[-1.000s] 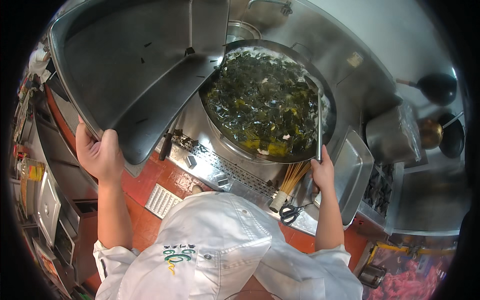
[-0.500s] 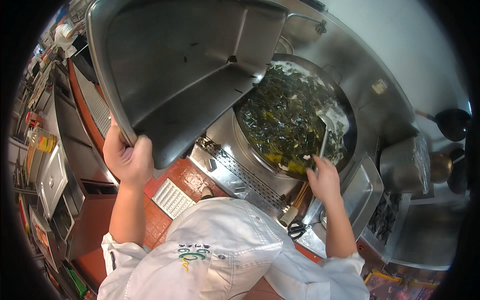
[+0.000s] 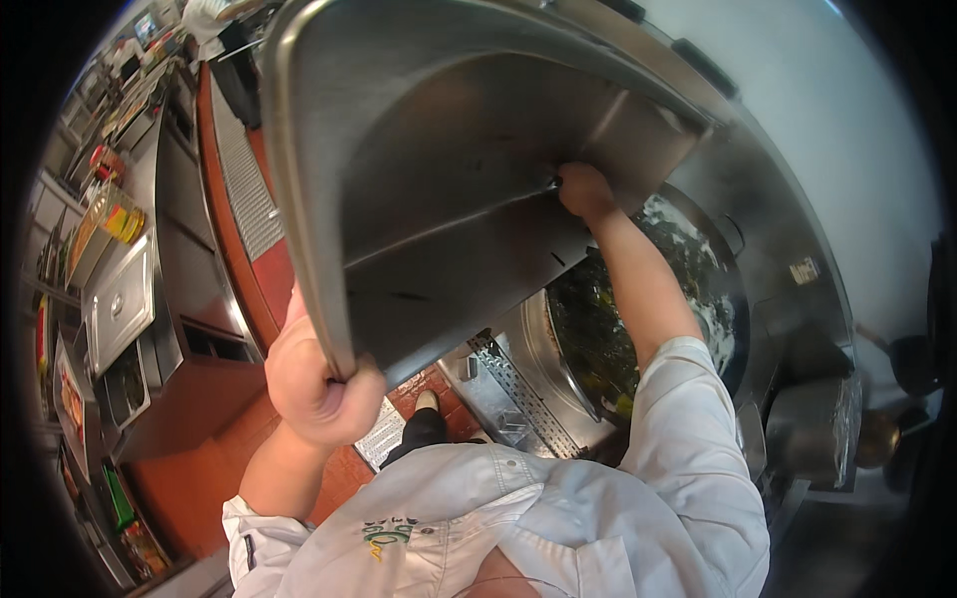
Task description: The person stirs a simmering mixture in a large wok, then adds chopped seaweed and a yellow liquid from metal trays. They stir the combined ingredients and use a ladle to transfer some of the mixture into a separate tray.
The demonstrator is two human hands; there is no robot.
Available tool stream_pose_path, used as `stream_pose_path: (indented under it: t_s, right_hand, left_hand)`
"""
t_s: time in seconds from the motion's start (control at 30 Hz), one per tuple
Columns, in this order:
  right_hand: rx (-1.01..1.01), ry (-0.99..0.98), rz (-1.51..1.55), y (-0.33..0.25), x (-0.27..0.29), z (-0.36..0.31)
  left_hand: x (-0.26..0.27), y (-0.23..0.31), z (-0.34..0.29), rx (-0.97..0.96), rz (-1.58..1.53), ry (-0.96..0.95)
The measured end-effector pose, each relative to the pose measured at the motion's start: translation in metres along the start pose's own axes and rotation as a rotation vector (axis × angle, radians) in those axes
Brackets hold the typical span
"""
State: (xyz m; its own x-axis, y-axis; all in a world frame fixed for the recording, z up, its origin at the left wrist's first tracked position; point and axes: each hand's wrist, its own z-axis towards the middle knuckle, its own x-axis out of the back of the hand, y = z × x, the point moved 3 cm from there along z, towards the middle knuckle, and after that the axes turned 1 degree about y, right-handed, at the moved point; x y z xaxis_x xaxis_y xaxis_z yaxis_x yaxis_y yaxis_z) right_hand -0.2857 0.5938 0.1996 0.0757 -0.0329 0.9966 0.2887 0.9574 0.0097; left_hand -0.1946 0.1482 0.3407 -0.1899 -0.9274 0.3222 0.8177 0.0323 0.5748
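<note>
My left hand (image 3: 324, 389) is wrapped round the near rim of a large, deep steel pan (image 3: 449, 140), which is tipped toward the wok. Inside the pan, my right hand (image 3: 585, 191) reaches to the crease between its wall and floor, fingers curled in; a dark bit shows at the fingertips, too small to name. A few dark scraps cling to the metal. Beyond and below the pan, the big wok (image 3: 741, 324) holds dark leafy greens (image 3: 588, 334) in foamy liquid. The pan and my right forearm hide much of it.
A perforated drain strip (image 3: 523, 394) runs along the stove front. To the right stands a steel pot (image 3: 809, 424) with plastic film at its side. Counters with a lidded pan (image 3: 122, 299) line the left; a person (image 3: 207, 28) stands far left.
My right hand has left the ladle handle at the wok and gone into the pan. The pan has shifted right over more of the wok, with my left hand still on its rim.
</note>
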Motion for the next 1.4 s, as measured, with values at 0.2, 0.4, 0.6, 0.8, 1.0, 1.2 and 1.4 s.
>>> stream_pose_path:
  t_s: [0.2, 0.4, 0.6, 0.8, 1.0, 1.2, 1.4]
  right_hand:
    - [0.247, -0.101, -0.078, -0.005, -0.007, -0.005]
    - [0.338, -0.368, -0.13, 0.026, 0.016, -0.091]
    - [0.237, -0.383, -0.115, 0.049, 0.037, -0.123]
    - [0.36, -0.208, 0.065, 0.033, 0.027, -0.155]
    - [0.046, -0.187, 0.019, 0.008, 0.1, -0.164]
    - [0.07, -0.154, 1.18, -0.104, 0.117, -0.266]
    - [-0.145, -0.102, 1.562, -0.145, 0.076, -0.349]
  left_hand:
    - [0.001, 0.0, 0.007, -0.139, 0.041, -0.038]
    - [-0.001, -0.002, 0.006, -0.183, 0.101, -0.021]
    - [-0.005, -0.007, 0.001, -0.051, 0.008, 0.052]
    - [-0.005, -0.023, -0.01, 0.084, -0.069, 0.16]
    - [-0.004, -0.038, -0.011, 0.246, -0.253, 0.239]
    - [-0.007, -0.067, -0.009, 0.594, -0.467, 0.348]
    - [0.026, -0.123, -0.014, 0.847, -0.299, 0.352]
